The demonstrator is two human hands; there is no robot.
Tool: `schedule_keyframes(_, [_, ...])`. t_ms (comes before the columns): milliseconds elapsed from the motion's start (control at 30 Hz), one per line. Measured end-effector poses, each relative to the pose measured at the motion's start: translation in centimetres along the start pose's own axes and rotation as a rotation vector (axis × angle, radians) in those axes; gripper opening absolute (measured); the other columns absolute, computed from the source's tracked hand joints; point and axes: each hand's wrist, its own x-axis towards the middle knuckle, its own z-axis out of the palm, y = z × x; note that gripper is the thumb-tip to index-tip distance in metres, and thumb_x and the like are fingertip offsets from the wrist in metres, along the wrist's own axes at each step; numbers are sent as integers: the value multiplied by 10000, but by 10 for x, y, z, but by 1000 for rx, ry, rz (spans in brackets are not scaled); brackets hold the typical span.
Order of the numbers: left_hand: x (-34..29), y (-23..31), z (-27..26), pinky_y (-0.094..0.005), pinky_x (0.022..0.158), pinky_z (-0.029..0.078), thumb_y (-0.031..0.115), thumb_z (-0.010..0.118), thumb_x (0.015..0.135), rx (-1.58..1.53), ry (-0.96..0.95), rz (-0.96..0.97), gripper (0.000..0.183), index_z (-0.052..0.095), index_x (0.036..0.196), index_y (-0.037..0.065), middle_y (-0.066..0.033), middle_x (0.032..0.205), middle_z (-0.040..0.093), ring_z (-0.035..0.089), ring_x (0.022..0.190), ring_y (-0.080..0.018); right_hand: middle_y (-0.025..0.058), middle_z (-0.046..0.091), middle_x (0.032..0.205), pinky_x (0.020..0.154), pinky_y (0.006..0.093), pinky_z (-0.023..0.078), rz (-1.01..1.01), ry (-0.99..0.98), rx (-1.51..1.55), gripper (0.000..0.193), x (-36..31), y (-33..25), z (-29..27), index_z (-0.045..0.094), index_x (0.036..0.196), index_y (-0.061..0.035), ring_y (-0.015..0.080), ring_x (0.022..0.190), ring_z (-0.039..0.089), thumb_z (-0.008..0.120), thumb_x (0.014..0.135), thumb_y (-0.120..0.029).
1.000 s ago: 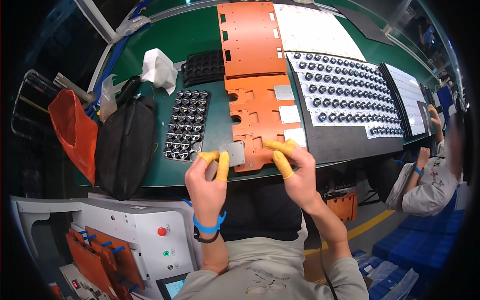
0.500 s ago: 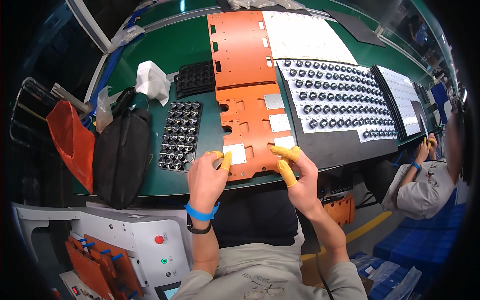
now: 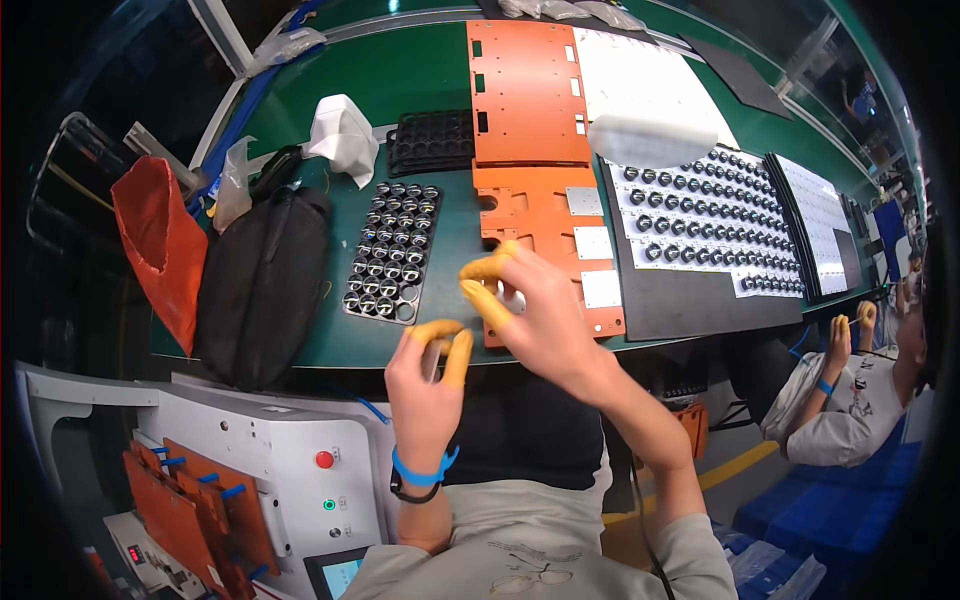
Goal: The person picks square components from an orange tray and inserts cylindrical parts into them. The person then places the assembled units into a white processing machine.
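Observation:
My left hand (image 3: pixel 425 390) is raised at the table's front edge, below the black tray (image 3: pixel 408 312) of round, shiny black parts. Its thumb and fingers, in yellow finger cots, are pinched; a small greyish thing seems to be between them. My right hand (image 3: pixel 545 315) hovers over the left side of the orange fixture plate (image 3: pixel 520 215), thumb and fingertips brought together. Whatever they hold is too small to make out. Three square silver plates, one of them at the front right (image 3: pixel 602 289), lie along the fixture's right side. My right hand covers the fixture's lower left.
White panels with rows of black round parts (image 3: pixel 690 205) lie right of the fixture on a black board (image 3: pixel 700 300). A blurred whitish patch (image 3: pixel 655 140) crosses their far edge. Left are a black bag (image 3: pixel 265 290) and an orange-red pouch (image 3: pixel 160 235). A co-worker (image 3: pixel 850 390) sits at right.
My left hand has left the fixture and come back toward the table's edge. My right hand has moved left across the fixture. The view has shifted, and a blurred whitish patch has appeared.

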Motion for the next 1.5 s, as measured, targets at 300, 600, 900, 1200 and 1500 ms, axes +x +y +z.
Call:
schedule_keyframes(300, [-9,-4,-37,-301,676,366,62,509,753,-1512,-66,-370,671,423,1411,-42,-119,1165,533,406,763,-190,149,644,802,692,428,484,-196,-112,-566,242,47,27,81,691,753,9,314,817,631,792,728,-210])
schedule_keyframes(600, [-11,-16,-35,-343,739,362,73,517,658,-1670,23,-467,683,446,1323,-66,-146,1178,494,387,879,-253,182,644,793,640,441,501,-75,-165,-541,251,53,22,88,672,744,27,339,775,659,784,724,-197])
schedule_keyframes(900, [-12,-26,-31,-391,889,395,-39,541,710,-1613,-20,-471,702,419,1402,-30,-154,1301,477,441,1023,-277,102,607,800,601,390,477,-10,-6,-144,271,24,-22,34,616,819,-32,262,718,625,789,734,-222])
schedule_keyframes(1200, [-2,-14,-16,-492,1176,287,347,494,1004,-1308,-185,-225,650,251,1544,79,-187,1534,350,340,1429,-367,68,571,756,550,295,446,-81,-193,210,264,-25,-25,-2,674,942,-25,176,643,557,802,717,-75])
schedule_keyframes(1500, [-6,7,-2,-471,1171,302,316,365,1043,-1261,-232,-339,604,207,1556,41,-245,1565,296,257,1482,-366,82,597,832,612,355,496,-235,-260,33,329,-34,-5,-1,724,1088,-66,249,718,611,784,767,-107])
